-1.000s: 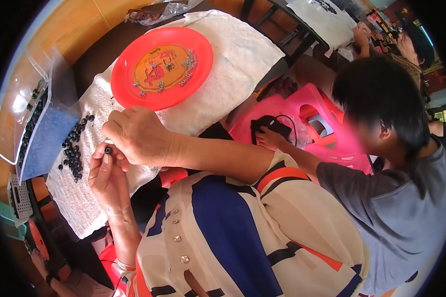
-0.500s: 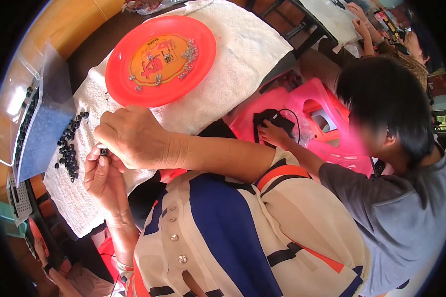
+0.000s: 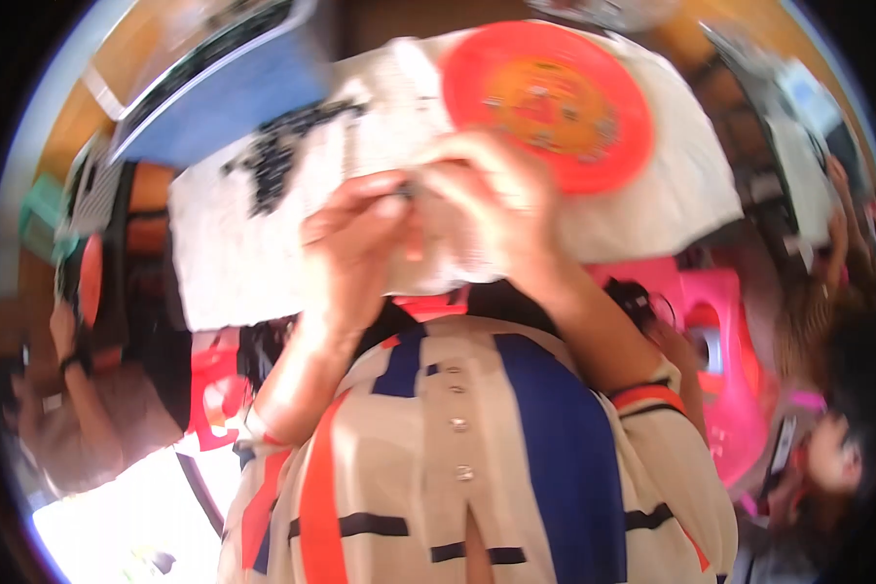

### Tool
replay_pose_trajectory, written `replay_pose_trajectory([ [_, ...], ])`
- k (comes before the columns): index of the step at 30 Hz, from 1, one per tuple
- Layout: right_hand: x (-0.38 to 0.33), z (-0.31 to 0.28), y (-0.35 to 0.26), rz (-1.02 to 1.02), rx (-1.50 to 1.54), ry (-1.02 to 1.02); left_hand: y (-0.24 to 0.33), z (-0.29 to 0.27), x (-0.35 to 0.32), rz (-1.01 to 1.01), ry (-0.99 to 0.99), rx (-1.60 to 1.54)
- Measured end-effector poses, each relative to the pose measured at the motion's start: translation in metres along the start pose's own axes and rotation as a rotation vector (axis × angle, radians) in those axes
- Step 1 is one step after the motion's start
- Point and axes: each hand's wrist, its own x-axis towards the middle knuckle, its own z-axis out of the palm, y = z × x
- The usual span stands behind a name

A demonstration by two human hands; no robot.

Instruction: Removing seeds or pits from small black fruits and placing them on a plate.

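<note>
My left hand (image 3: 350,229) is closed in a pinch around a small black round piece (image 3: 405,192), above the near part of a white towel (image 3: 234,282). Close beside it is my right hand (image 3: 501,200), its fingers drawn together at the piece; motion blur hides whether it grips anything of its own. Beyond my left hand, a loose heap of similar black pieces (image 3: 274,170) lies on the towel. A red round plate (image 3: 628,161) with an orange centre sits on the towel beyond my right hand, bearing several small silvery bits.
A clear bluish plastic bin (image 3: 229,107) with dark pieces inside stands at the far left. Pink plastic stools (image 3: 735,389) are at my right, with a co-worker's hand near a black object (image 3: 631,297). Another person's arm (image 3: 88,389) shows at the left.
The view has swung right, shifting the towel, plate and bin within it. My right hand has drawn back from over the left one to its side; the black piece stays in my left fingers.
</note>
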Motion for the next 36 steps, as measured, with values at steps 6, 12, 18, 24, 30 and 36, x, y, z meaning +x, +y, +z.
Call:
replay_pose_trajectory([
  [6, 0.012, 0.010, -0.007, -0.018, 0.067, -0.081, 0.010, 0.005, -0.006, -0.039, 0.078, -0.097],
  [12, 0.019, 0.022, -0.010, -0.056, -0.020, -0.149, 0.016, -0.001, -0.006, -0.029, 0.072, -0.200],
  [18, 0.023, 0.027, -0.009, -0.209, -0.164, -0.167, 0.016, -0.010, -0.006, -0.075, 0.072, -0.269],
  [24, 0.024, 0.030, -0.016, -0.274, -0.204, -0.166, 0.020, -0.006, -0.009, -0.077, 0.096, -0.289],
  [30, 0.025, 0.030, -0.018, -0.261, -0.226, -0.182, 0.020, -0.009, -0.011, -0.061, 0.084, -0.215],
  [36, 0.024, 0.029, -0.018, -0.129, -0.202, -0.218, 0.018, -0.008, -0.012, -0.047, 0.114, -0.219],
])
